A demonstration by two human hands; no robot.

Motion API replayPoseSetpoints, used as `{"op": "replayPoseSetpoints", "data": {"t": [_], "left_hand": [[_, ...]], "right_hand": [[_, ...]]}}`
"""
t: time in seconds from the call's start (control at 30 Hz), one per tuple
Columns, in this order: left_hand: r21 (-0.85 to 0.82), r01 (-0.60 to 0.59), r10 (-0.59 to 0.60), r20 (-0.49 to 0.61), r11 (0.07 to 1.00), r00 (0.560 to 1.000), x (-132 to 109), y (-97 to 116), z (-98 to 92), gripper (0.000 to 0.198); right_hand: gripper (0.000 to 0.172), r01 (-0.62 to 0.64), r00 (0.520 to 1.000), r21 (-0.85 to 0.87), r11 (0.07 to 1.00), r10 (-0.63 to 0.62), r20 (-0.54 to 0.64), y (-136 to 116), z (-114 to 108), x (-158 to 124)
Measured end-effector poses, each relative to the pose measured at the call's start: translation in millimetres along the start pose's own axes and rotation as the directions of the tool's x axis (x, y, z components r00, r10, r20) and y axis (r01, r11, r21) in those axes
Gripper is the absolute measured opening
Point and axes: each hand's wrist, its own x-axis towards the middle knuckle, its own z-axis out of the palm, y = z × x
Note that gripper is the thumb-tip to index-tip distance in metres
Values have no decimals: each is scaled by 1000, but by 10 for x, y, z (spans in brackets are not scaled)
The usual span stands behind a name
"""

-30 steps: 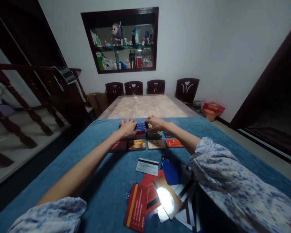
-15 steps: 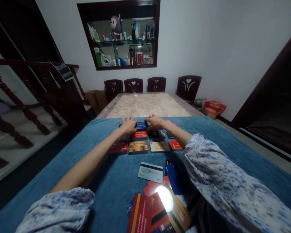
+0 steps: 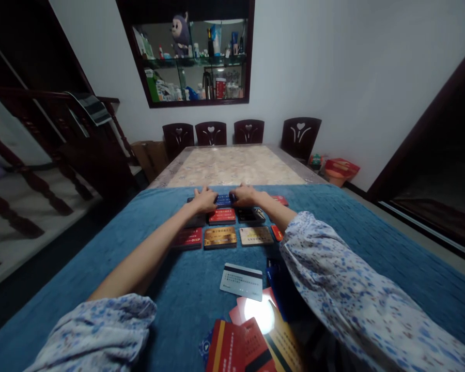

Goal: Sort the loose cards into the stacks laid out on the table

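Observation:
Both my arms reach far out over a blue cloth (image 3: 101, 243). My left hand (image 3: 204, 199) and my right hand (image 3: 245, 195) rest on either end of a blue card (image 3: 223, 199) in the far row, fingers curled down onto it. Nearer lie rows of cards: a red card (image 3: 222, 215), a dark card (image 3: 249, 214), a dark red card (image 3: 189, 238), a gold card (image 3: 220, 237) and a beige card (image 3: 256, 235). A white card with a black stripe (image 3: 242, 280) lies alone closer to me.
A loose pile of red, brown and blue cards (image 3: 251, 336) lies at the near edge, with a bright glare spot. Beyond the cloth is bare marble tabletop (image 3: 232, 168), several dark chairs (image 3: 248, 131), a wall shelf niche (image 3: 194, 57), and a stair railing (image 3: 42, 155) on the left.
The view has tilted and moved forward a little, so the near card pile sits lower in frame. Both hands stay on the blue card in the far row.

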Motion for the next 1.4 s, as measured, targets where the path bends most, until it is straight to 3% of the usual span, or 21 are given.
{"op": "replayPoseSetpoints", "data": {"t": [0.37,0.63,1.17,1.4], "left_hand": [[13,-39,38,59,999,998,83,-50,8,33],[24,-58,56,83,998,995,127,-87,5,41],[27,-86,83,95,996,992,110,-92,-4,47],[13,-58,57,100,998,993,120,-126,-24,62]], "right_hand": [[40,-15,1000,4,1000,15,13,-27,51,112],[52,-40,999,3,999,40,24,-1,36,151],[40,-16,998,-24,1000,17,57,16,2,222],[44,-26,999,-13,1000,26,41,25,6,216]]}}
